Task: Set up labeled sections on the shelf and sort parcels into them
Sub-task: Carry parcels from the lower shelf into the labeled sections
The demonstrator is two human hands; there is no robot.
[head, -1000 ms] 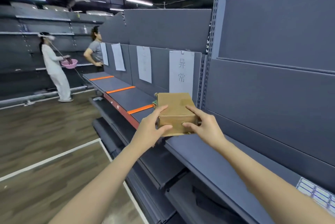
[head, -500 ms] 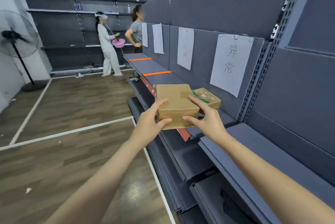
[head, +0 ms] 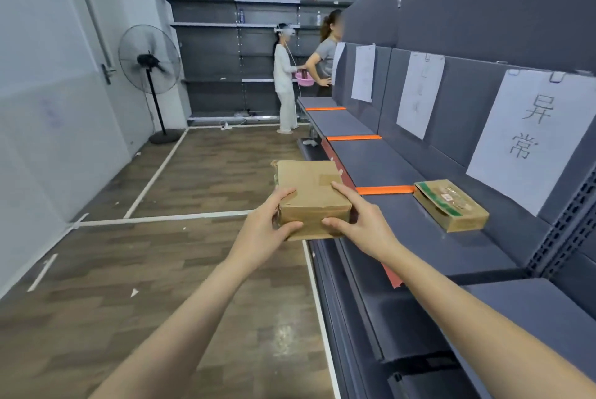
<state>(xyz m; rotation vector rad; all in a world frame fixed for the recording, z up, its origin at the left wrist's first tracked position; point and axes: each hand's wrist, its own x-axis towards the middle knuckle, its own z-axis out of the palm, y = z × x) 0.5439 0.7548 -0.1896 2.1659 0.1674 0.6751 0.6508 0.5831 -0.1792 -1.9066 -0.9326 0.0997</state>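
Head view looks down the shelf (head: 371,166), which runs along the right, and its setup seems finished as far as it shows. Several paper labels (head: 529,137) hang on the back panel, and three orange strips (head: 385,189) cross the deck and split it into sections. The nearest label reads 异常; the others are too faint to read.

Sorting, by my judgement, has hardly begun. One parcel (head: 451,205) lies flat in the nearest section under that label, its far end touching the nearest strip. The sections beyond it show nothing on them. A second box (head: 311,195) is in hand and not yet placed.

That box is squat plain brown cardboard with a taped patch on top, creased faces and a scuffed far left corner. It is held roughly level in the air over the shelf's front edge, near the nearest strip and apart from the parcel. No address slip shows, so its section cannot be told.

The left hand (head: 261,231) clasps its near left corner, thumb on top. The right hand (head: 364,221) clasps the near right corner, forefinger on top and thumb on the front face.
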